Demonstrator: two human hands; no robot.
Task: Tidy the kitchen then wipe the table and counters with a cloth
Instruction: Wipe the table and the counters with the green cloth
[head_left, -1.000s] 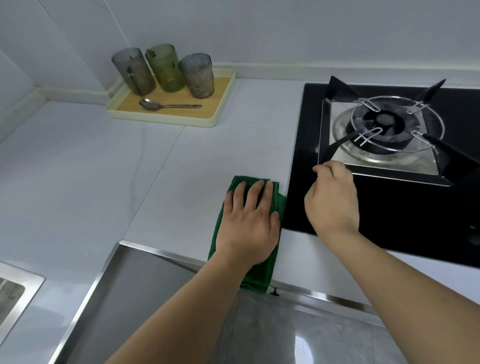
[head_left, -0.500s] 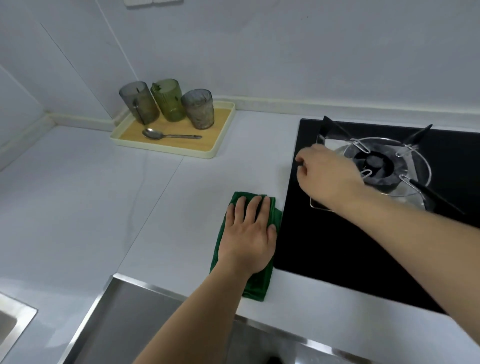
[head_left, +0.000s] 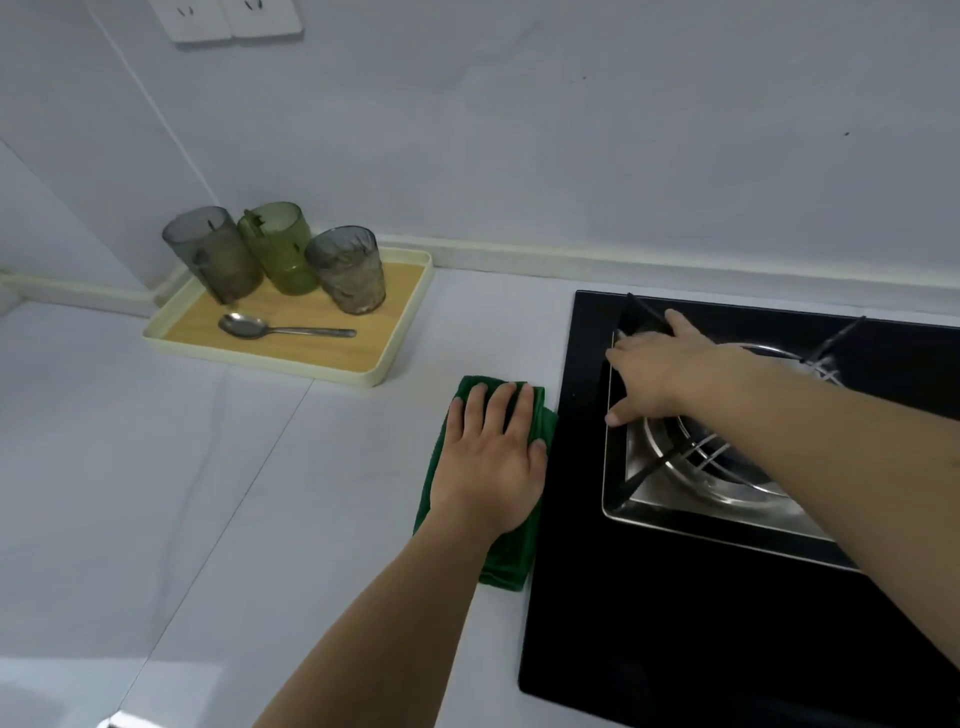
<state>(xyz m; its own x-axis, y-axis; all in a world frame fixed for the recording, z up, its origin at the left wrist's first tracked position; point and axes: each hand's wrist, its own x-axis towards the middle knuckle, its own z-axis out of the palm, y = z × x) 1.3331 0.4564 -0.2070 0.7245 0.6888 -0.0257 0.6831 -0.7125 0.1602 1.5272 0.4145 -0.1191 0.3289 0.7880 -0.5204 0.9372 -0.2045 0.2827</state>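
Observation:
A folded green cloth (head_left: 506, 558) lies on the white counter (head_left: 218, 493), right against the left edge of the black glass hob (head_left: 675, 623). My left hand (head_left: 493, 462) presses flat on the cloth with straight fingers. My right hand (head_left: 654, 369) reaches over the hob to the far left corner of the burner's black pot support (head_left: 644, 312). Its fingers curl over that corner and its thumb points down-left above the steel drip pan (head_left: 691, 499). My right forearm hides most of the burner.
A cream tray (head_left: 363, 376) with a wooden base stands at the back left by the wall. It holds three tinted glasses (head_left: 275, 249) and a spoon (head_left: 280, 328). Wall sockets (head_left: 234, 18) sit high on the wall. The counter's front edge runs along the bottom.
My right hand has moved from the near left of the burner to its far left corner. The view has tilted up and moved closer. My left hand stays on the cloth.

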